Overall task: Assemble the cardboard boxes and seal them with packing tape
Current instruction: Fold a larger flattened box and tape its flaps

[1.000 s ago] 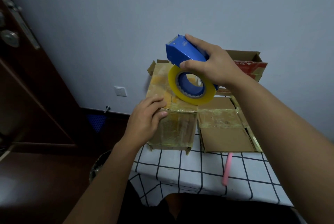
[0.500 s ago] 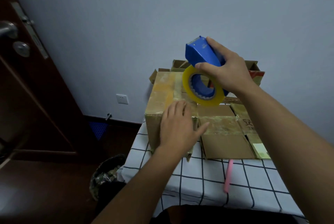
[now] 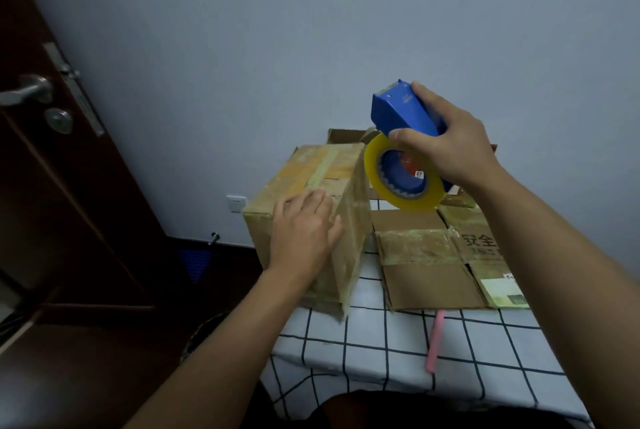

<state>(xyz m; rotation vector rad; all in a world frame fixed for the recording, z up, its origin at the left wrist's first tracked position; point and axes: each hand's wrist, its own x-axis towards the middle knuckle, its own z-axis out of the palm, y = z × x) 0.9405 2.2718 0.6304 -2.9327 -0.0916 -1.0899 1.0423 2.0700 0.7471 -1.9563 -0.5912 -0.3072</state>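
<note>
Left hand (image 3: 304, 234) flat, fingers straight, pressing taped brown cardboard box (image 3: 311, 193). Right hand (image 3: 446, 148) fingers curled around blue tape dispenser (image 3: 401, 116) holding yellow roll (image 3: 401, 200), raised above checked surface (image 3: 381, 342).

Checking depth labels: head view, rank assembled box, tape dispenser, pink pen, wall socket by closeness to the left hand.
1. Assembled box: the left hand lies flat on its near top edge.
2. Tape dispenser: up and to the right, held in the right hand.
3. Pink pen: lower right, on the checked tablecloth.
4. Wall socket: on the back wall, left, behind the box.
</note>
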